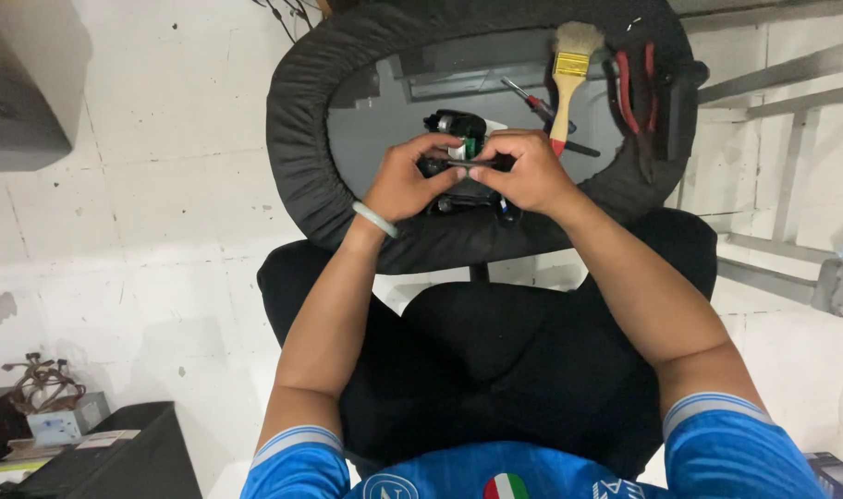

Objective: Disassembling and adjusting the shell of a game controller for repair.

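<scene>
Left hand (405, 182) and right hand (525, 171) both clamped on small black device with green part (465, 148), possibly electronic; wooden-handled paintbrush (567, 81) lay just beside right hand on round black padded bench (297, 139).

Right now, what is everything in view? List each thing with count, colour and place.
small device: one, black with a green part, held over the padded ring
padded ring: one, black, around a grey surface
paintbrush: one, wooden handle with pale bristles, on the ring's upper right
screwdriver: one, red and black, beside the brush
pliers: one, red handles, right edge of the ring
chair: one, black, under the arms
bracelet: one, pale, left wrist
left hand: grips the device
right hand: grips the device
</scene>
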